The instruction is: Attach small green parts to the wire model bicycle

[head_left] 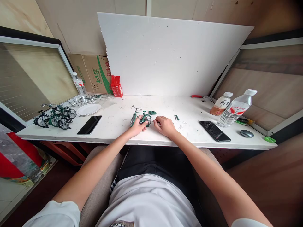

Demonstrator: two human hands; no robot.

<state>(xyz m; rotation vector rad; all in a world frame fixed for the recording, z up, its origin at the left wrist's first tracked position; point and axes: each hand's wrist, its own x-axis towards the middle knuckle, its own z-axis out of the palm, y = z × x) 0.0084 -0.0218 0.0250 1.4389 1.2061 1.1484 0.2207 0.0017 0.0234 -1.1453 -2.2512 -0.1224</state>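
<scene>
A small green model bicycle [140, 114] stands upright near the front of the white table [113, 126], its handlebar towards the far left. My left hand [136, 128] grips it low, around the frame and near the rear wheel. Just right of that wheel is my right hand [165, 126], resting on the table with its fingers curled together. Whatever its fingertips may hold is hidden. Behind the bicycle lies a small green part [152, 112]. A narrow green piece [177, 118] lies to the right of my right hand.
Several model bicycles [56, 116] crowd the left end, near a stack of white plates [89, 109] and a phone [90, 125]. On the right are a cracked-looking phone [215, 131], a mouse [246, 133], a water bottle [236, 108] and a brown drink bottle [221, 104]. A white board [175, 56] stands behind.
</scene>
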